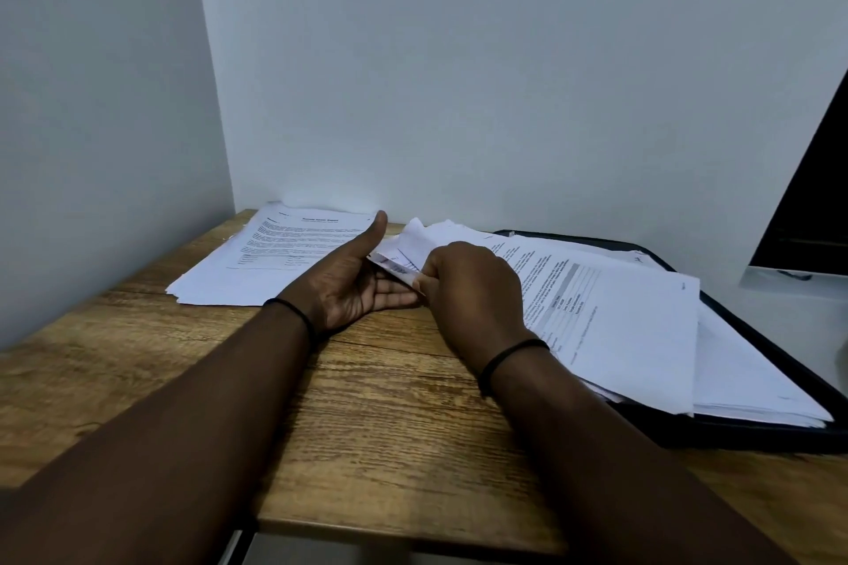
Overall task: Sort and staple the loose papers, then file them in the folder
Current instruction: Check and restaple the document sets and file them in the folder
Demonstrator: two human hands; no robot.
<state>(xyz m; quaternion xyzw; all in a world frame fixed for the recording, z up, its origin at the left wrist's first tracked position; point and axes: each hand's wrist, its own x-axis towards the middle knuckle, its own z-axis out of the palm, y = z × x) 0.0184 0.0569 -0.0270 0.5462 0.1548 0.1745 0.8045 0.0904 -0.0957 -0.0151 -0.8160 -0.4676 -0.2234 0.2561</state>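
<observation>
Papers [596, 298] on folder [780, 381] | right hand [468, 284] pinches their corner | left hand [353, 284] flat, open, beneath them

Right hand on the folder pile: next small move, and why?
Probably lift the pinched sheets clear of the pile and carry them toward the stack on the left. The right hand already pinches their corner, the left hand lies open, palm up, under that corner, and the pile still sits loose on the open folder. No stapler is in view.

Wood-grain desk [376, 404] in a corner of plain pale walls [459, 60].
</observation>
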